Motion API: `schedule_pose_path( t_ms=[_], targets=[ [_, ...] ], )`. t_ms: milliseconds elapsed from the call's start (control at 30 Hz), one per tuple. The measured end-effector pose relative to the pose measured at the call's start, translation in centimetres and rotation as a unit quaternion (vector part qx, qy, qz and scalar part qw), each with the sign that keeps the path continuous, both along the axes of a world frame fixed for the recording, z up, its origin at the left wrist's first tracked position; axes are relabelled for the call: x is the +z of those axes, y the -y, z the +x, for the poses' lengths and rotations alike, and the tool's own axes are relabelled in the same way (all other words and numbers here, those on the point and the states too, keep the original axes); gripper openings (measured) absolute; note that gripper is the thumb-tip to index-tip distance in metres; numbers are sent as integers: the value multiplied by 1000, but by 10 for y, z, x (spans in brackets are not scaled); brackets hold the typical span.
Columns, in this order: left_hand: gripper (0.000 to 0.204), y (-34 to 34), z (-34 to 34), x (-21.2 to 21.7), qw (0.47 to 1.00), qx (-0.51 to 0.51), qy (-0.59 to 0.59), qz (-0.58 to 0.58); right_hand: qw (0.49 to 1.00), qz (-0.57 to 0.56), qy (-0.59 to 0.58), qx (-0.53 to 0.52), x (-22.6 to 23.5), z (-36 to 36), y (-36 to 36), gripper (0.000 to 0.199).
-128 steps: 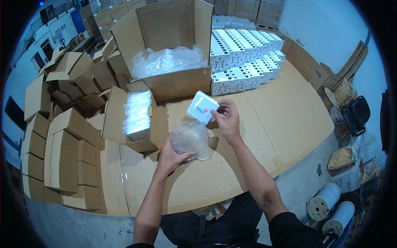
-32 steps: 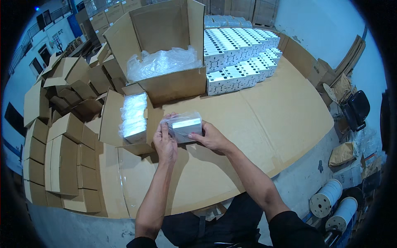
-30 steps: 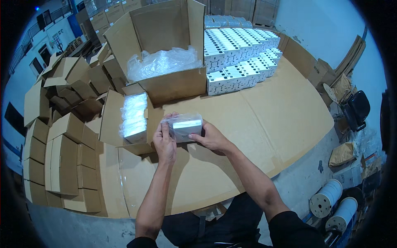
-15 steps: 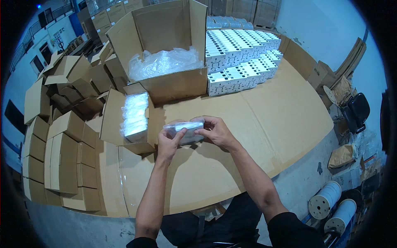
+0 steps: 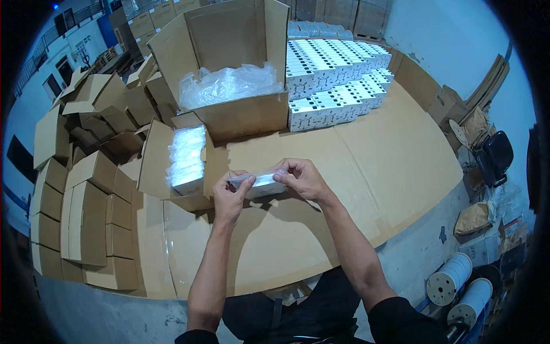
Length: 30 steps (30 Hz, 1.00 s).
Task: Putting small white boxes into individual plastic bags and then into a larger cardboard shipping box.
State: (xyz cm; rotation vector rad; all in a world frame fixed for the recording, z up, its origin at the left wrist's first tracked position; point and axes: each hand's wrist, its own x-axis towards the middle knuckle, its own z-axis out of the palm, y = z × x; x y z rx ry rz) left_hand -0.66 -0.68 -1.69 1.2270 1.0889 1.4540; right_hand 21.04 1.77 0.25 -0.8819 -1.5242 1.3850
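My left hand (image 5: pixel 229 195) and my right hand (image 5: pixel 302 179) together hold a small white box in a clear plastic bag (image 5: pixel 258 183), just above the cardboard-covered table (image 5: pixel 366 172). The left fingers pinch its left end, the right fingers pinch its upper right edge. An open small carton (image 5: pixel 172 166) with bagged white boxes (image 5: pixel 186 157) stands just left of my hands.
A large open carton (image 5: pixel 229 74) lined with clear plastic stands behind. Rows of white boxes (image 5: pixel 335 77) are stacked at the back right. Several folded brown cartons (image 5: pixel 86 195) are piled on the left. White spools (image 5: pixel 450 281) lie on the floor at the lower right.
The bagged box has tipped from facing me to lying flatter, and my hands have lowered it slightly. Earlier my right hand held the bare box beside the loose bag.
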Motion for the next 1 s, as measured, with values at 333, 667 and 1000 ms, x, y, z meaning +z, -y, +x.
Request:
schedule_pose_path(
  t_ms=[333, 667, 1000],
  targets=[
    [20, -9, 5, -20, 982, -31, 173, -70, 994, -15, -101, -48, -14, -13, -3, 13],
    [24, -6, 11, -9, 979, -11, 196, -58, 995, 2, -92, 26, -5, 9, -4, 25],
    [23, 11, 15, 0, 985, 165, 52, -5, 997, -75, -31, 8, 1, 4, 1, 24]
  ],
)
